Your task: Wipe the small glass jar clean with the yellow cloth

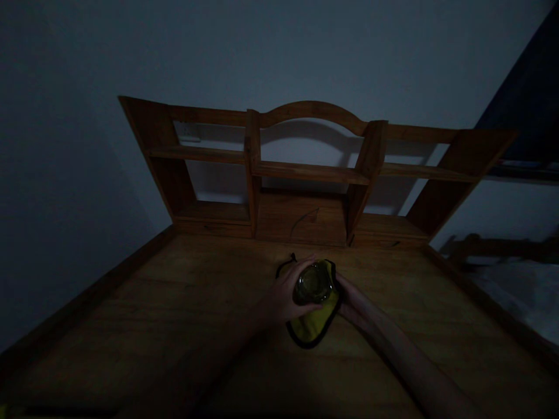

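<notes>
In the head view, my left hand (pixel 289 294) is wrapped round a clear, round glass (pixel 313 283), its thumb and fingers on opposite sides. A yellow-green cloth (pixel 309 327) with a dark edging hangs below and behind the glass. My right hand (pixel 348 298) grips the cloth at its right side, close against the glass; its fingertips are hidden behind the fabric. A dark tip of the cloth's edging sticks out past my left fingers. The light is dim, so fine detail on the glass cannot be made out.
Under my hands spreads a wooden desk top (pixel 209 285). A wooden shelf unit (pixel 305 171) with several compartments stands along its back, against a pale wall (pixel 279 52). To the right, beyond the desk edge, lies pale bedding-like fabric (pixel 519 294).
</notes>
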Tool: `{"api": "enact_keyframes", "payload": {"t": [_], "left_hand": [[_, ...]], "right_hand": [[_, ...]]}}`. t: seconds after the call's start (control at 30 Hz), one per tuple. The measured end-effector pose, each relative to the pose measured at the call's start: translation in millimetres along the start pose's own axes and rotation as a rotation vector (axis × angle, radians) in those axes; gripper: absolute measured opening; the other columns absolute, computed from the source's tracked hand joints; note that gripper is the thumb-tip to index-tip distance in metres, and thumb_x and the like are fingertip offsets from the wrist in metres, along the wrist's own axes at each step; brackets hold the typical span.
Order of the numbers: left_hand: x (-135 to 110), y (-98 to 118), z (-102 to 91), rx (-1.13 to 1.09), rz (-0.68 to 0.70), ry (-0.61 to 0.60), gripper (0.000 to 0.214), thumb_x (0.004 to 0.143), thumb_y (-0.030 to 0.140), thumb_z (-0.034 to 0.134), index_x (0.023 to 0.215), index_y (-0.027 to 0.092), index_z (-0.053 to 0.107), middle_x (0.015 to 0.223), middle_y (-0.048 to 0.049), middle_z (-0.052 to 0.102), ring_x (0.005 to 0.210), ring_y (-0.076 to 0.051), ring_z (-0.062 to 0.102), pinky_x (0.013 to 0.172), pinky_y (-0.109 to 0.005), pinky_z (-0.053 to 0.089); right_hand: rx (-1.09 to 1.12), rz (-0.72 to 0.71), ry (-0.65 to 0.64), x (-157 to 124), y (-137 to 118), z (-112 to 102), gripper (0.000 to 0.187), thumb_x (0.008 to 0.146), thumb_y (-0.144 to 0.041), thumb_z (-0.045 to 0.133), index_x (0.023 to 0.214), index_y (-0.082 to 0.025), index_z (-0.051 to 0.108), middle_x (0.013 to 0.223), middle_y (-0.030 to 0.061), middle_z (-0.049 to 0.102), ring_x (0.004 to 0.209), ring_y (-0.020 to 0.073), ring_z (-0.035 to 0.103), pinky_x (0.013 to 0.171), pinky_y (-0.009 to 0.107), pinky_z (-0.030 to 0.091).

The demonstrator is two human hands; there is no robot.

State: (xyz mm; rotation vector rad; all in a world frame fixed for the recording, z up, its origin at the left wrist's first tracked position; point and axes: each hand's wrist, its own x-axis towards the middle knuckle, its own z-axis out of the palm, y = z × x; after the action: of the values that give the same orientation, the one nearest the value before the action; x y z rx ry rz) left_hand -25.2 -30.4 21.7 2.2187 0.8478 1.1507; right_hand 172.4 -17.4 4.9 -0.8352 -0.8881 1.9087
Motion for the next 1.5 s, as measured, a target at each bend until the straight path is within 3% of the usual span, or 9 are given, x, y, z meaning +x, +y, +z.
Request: {"api": "enact_keyframes", "payload": {"t": [0.2, 0.37, 0.6, 0.73, 1.0, 1.27, 1.5], "left_hand": [[-3, 4, 1.4, -0.032, 0.017, -0.118, 0.097, 0.069, 0.031, 0.077, 0.145, 0.025, 0.018, 0.15, -0.0103, 0.031, 0.138, -0.026, 0.032, 0.115, -0.046, 0.03], [-2, 3, 5.1, 0.087, 0.032, -0.051, 0.088, 0.073, 0.029, 0.073, 0.145, 0.026, 0.022, 0.15, -0.0096, 0.028, 0.139, -0.028, 0.027, 0.116, -0.047, 0.028], [1, -4, 7.7, 0.223, -0.008, -0.016, 0.089, 0.076, 0.037, 0.07, 0.146, 0.029, 0.016, 0.146, -0.0078, 0.032, 0.134, -0.027, 0.035, 0.112, -0.042, 0.035], [1, -14, 9.0, 0.223, -0.071, 0.01, 0.088, 0.075, 0.047, 0.069, 0.146, 0.032, 0.018, 0.141, -0.007, 0.038, 0.131, -0.026, 0.04, 0.109, -0.042, 0.038], [2, -17, 7.7, 0.231, -0.088, 0.091, 0.088, 0.071, 0.05, 0.072, 0.143, 0.037, 0.024, 0.137, -0.0051, 0.041, 0.128, -0.025, 0.042, 0.108, -0.041, 0.039], [3, -16, 9.9, 0.232, -0.122, 0.107, 0.085, 0.071, 0.041, 0.074, 0.142, 0.038, 0.027, 0.131, -0.0051, 0.042, 0.123, -0.024, 0.046, 0.106, -0.038, 0.041], [3, -13, 7.6, 0.242, -0.091, 0.14, 0.088, 0.071, 0.03, 0.074, 0.143, 0.035, 0.025, 0.134, -0.0039, 0.041, 0.126, -0.022, 0.042, 0.11, -0.036, 0.037]], "right_hand": [[0.06, 0.026, 0.017, -1, 0, 2, 0.03, 0.083, -0.042, 0.06, 0.094, -0.017, 0.071, 0.091, 0.0051, 0.075, 0.09, 0.0215, 0.068, 0.089, 0.036, 0.049], [0.098, -0.015, 0.003, 2, -1, -1, 0.027, 0.084, -0.038, 0.058, 0.097, -0.019, 0.07, 0.096, 0.0044, 0.075, 0.094, 0.0214, 0.067, 0.092, 0.037, 0.048], [0.128, -0.072, -0.021, 5, 1, 3, 0.025, 0.085, -0.035, 0.055, 0.099, -0.02, 0.07, 0.102, 0.0047, 0.074, 0.1, 0.022, 0.066, 0.094, 0.038, 0.047], [0.112, -0.098, -0.041, 6, 4, 5, 0.027, 0.084, -0.034, 0.057, 0.105, -0.022, 0.068, 0.105, 0.005, 0.073, 0.102, 0.0234, 0.065, 0.095, 0.041, 0.046], [0.109, -0.183, -0.011, 3, 4, 11, 0.029, 0.08, -0.027, 0.065, 0.109, -0.025, 0.065, 0.112, 0.0037, 0.07, 0.1, 0.0235, 0.066, 0.092, 0.042, 0.048], [0.109, -0.22, 0.029, 0, 4, 14, 0.034, 0.077, -0.022, 0.069, 0.111, -0.027, 0.064, 0.111, 0.0031, 0.07, 0.099, 0.0238, 0.066, 0.088, 0.04, 0.05], [0.057, -0.258, 0.044, 3, 5, 10, 0.03, 0.075, -0.02, 0.071, 0.104, -0.021, 0.068, 0.102, 0.004, 0.073, 0.089, 0.0206, 0.069, 0.079, 0.032, 0.053]]}}
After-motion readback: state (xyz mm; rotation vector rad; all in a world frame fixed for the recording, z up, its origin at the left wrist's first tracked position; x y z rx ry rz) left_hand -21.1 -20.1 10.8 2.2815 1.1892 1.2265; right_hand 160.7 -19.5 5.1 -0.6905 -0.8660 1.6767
